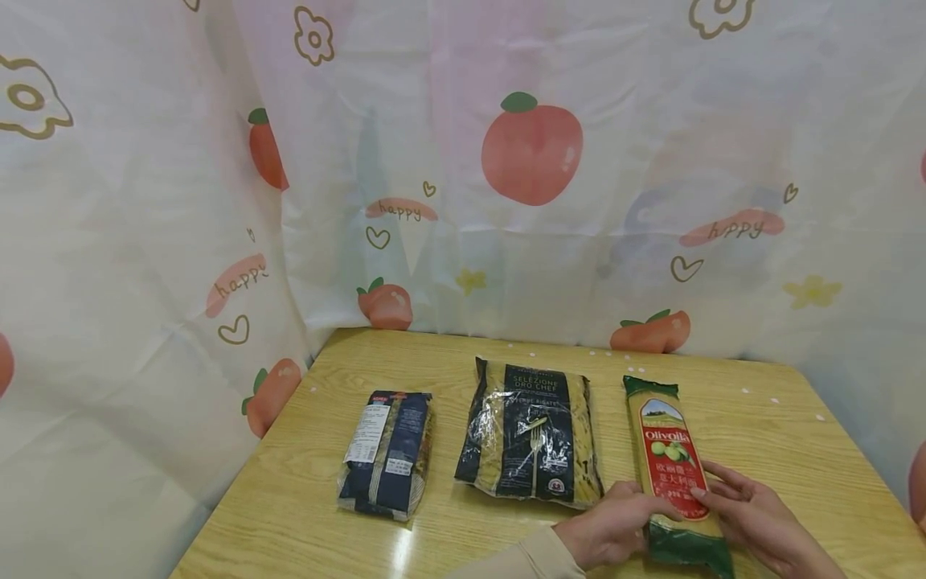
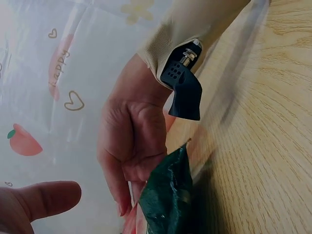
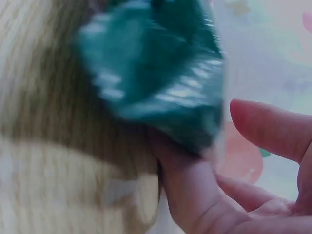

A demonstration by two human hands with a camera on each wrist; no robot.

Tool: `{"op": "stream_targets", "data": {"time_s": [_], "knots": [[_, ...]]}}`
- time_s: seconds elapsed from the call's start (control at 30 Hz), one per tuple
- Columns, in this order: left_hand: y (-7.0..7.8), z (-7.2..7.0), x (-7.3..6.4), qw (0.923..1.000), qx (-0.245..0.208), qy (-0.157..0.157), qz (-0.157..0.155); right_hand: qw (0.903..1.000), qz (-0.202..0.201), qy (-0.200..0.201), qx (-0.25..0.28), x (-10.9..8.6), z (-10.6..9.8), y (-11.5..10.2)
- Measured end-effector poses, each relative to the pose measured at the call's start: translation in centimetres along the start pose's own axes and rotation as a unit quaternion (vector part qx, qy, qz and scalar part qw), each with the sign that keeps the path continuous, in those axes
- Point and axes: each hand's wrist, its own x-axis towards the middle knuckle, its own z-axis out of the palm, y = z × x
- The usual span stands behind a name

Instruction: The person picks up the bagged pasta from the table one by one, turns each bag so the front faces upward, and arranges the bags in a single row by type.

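Observation:
A long pack of spaghetti (image 1: 669,458), red-labelled with green ends, is at the right of the table in the head view. My left hand (image 1: 615,523) holds its left edge near the lower end, the thumb over the front. From the opposite edge my right hand (image 1: 755,515) grips it, thumb at the red label and fingers along the side. The right wrist view shows right-hand fingers (image 3: 190,190) tucked under the crinkled green end (image 3: 156,63). In the left wrist view that green end (image 2: 168,195) stands close beside the wooden surface; my left fingers are hidden there.
Left of the spaghetti lies a wide black-and-clear bag of penne (image 1: 531,434). Farther left is a smaller dark blue pasta bag (image 1: 387,454) with a white label. The wooden table (image 1: 289,498) ends at a printed fabric curtain (image 1: 463,265) behind and at both sides.

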Motion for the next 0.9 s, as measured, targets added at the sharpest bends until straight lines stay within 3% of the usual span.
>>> {"op": "stream_targets", "data": {"time_s": [0.23, 0.6, 0.83, 0.9], "knots": [[0.1, 0.2, -0.1, 0.9999, 0.003, -0.006, 0.009, 0.9960, -0.007, 0.021, -0.086, -0.3, 0.3, -0.5], [0.8, 0.7, -1.1, 0.9999, 0.007, -0.011, 0.010, 0.9953, 0.003, 0.014, -0.096, -0.2, 0.2, -0.6], [1.7, 0.6, -2.0, 0.9973, 0.022, -0.034, 0.061, 0.9900, -0.017, 0.023, -0.138, -0.7, -0.1, -1.3], [2.0, 0.3, -2.4, 0.9968, 0.031, -0.037, 0.064, 0.9889, -0.027, 0.029, -0.143, -1.0, -0.1, -1.7]]}}
